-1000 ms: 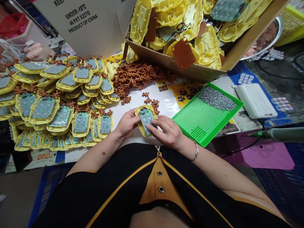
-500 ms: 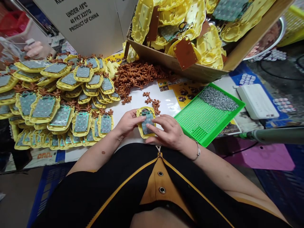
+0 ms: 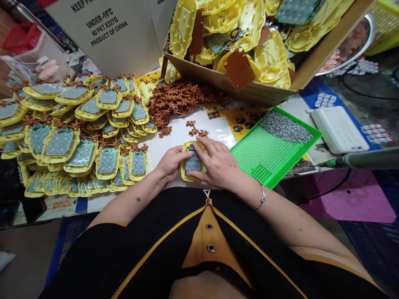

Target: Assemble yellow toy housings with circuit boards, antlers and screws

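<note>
**Both hands on one yellow shell, frame centre**

A cardboard box [image 3: 249, 89] of yellow plastic shells fills the upper right. A green perforated tray [image 3: 264, 155] lies right of centre. Brown antler pieces [image 3: 177, 101] are heaped above centre. The right hand [image 3: 218, 166] lies arched over one yellow shell [image 3: 191, 164], fingertips pressing its grey keypad; the left hand [image 3: 170, 162] grips its left edge, thumb on top.
</note>
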The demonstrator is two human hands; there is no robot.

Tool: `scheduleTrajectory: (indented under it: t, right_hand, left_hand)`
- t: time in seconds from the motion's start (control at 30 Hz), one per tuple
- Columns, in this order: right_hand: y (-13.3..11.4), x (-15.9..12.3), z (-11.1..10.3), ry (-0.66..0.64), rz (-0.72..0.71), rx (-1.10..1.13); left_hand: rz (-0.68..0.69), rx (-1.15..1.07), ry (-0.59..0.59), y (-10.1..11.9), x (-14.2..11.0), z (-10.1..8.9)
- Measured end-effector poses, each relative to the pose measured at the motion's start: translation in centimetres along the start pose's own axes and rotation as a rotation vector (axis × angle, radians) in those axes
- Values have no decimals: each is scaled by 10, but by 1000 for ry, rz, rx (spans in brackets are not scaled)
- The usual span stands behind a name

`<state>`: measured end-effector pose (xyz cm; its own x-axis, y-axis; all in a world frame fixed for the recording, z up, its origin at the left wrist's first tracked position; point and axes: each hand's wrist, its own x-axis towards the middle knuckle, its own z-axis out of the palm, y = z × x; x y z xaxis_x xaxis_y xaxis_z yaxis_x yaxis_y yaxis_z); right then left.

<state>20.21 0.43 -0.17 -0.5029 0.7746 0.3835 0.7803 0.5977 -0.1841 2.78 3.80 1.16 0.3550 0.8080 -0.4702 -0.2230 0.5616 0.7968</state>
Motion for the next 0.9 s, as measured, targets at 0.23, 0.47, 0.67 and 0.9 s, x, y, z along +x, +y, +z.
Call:
scheduleTrajectory:
  t: [0.23,0.47,0.67,0.9]
  right_hand:
    - [1,-4,-2,8,55,-13]
    - [8,-12,4,-49,112,85]
    - [24,-19,14,-133,251,285]
    - [17,-16,11,-199,228,180]
  left_hand:
    - [-54,-160,-17,-11,-2,14]
    - [-31,-114,-4,-23,9,18]
    - [-85,-93,-64,-25,16,14]
    - [-122,-118,-72,-32,20,5]
